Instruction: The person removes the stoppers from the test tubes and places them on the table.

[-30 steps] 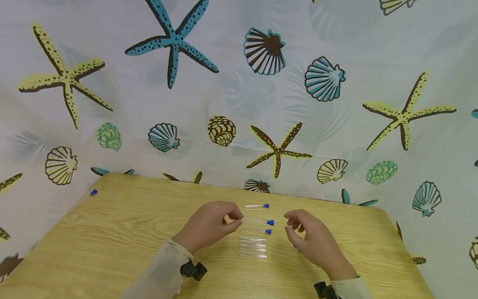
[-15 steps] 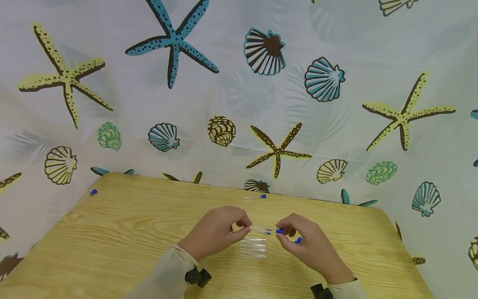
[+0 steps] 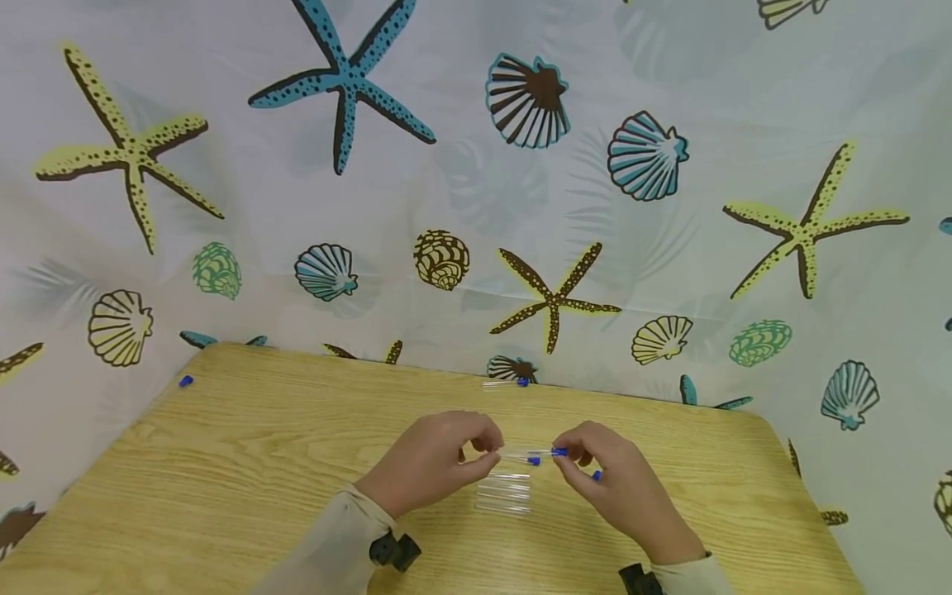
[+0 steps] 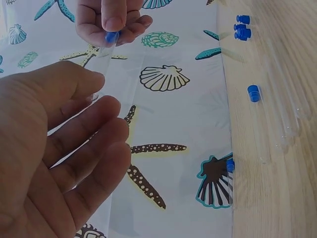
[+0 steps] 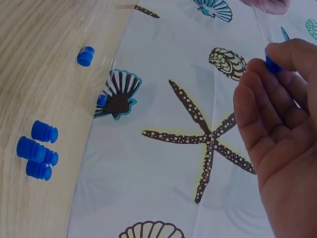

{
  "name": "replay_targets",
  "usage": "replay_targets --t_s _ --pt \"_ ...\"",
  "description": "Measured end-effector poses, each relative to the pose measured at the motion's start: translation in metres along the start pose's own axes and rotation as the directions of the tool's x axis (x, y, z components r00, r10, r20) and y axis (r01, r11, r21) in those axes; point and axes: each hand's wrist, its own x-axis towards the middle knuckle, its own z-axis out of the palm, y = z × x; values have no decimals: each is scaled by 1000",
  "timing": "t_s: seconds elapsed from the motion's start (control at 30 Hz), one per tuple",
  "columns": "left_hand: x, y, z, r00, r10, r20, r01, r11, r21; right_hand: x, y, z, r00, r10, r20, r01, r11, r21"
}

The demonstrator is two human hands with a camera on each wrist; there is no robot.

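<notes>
In the head view my left hand [image 3: 442, 450] pinches the left end of a clear test tube [image 3: 521, 451], held level above the table. The thumb and fingers of my right hand [image 3: 621, 487] pinch a blue cap [image 3: 559, 452] at the tube's right end. That cap [image 4: 112, 36] meets the tube end in the left wrist view; fingers hide how deep it sits. Beneath lies another tube with a blue cap [image 3: 533, 461]. Several uncapped clear tubes [image 3: 503, 493] lie side by side in front of it. Loose blue caps [image 5: 30, 148] cluster near my right hand.
A capped tube [image 3: 506, 383] lies at the table's back edge, against the patterned cloth [image 3: 446, 182]. One more blue cap [image 3: 186, 381] sits at the far left corner of the wooden table [image 3: 245, 446]. The cloth rises behind and beside the table.
My right hand, apart from the tube with nothing in it a second ago, now pinches a blue cap at the tube's end. The rear capped tube has shifted back toward the cloth.
</notes>
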Motion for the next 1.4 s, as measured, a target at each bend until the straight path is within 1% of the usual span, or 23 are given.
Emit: replay_targets --t_s 0.1,0.2,0.37,0.5,0.6,0.7,0.8,0.87,0.93,1.07,1.17,1.3,1.33,1.4 --pt "0 1 0 1000 -20 5 20 1000 -15 0 -1 0 1000 -10 -6 10 1000 -2" --pt "0 2 0 1000 -25 9 25 999 -22 0 -2 1 1000 3 -12 -3 1000 -3" --pt "0 4 2 1000 4 -7 -4 1000 -19 -1 -3 4 998 41 -52 -42 999 -4" --pt "-1 5 1 999 23 -42 -23 1000 -7 -2 -4 6 997 28 -66 -26 999 33" --pt "-1 6 -1 998 28 -51 -29 999 -15 -2 -4 7 999 6 -51 -2 997 78" --pt "-2 3 -2 999 36 -39 -37 999 -35 -2 -3 6 1000 -19 -18 21 992 123" --pt "-2 -1 -3 998 54 -32 -55 997 -44 -3 -2 6 996 -85 -5 85 981 174" --pt "-2 -2 -3 997 66 -34 -67 997 -38 -3 -1 8 993 -119 -8 118 973 201" --pt "-2 -1 -3 996 78 -39 -79 997 -26 -3 -1 10 988 -151 -30 154 964 216" --pt "-2 2 -3 995 91 -44 -91 996 5 -3 -2 11 985 -165 -46 171 962 211" --pt "-2 1 -2 994 103 -45 -103 995 4 -3 -2 10 986 -167 -4 163 958 235" --pt "-2 -3 -3 992 124 -22 -125 992 -36 -5 1 8 986 -148 77 119 946 302" --pt "-2 -4 -3 992 125 -12 -126 991 -41 -5 2 8 986 -144 79 113 945 307" --pt "-2 -4 -3 992 127 1 -127 991 -50 -5 2 9 990 -130 57 107 947 303"
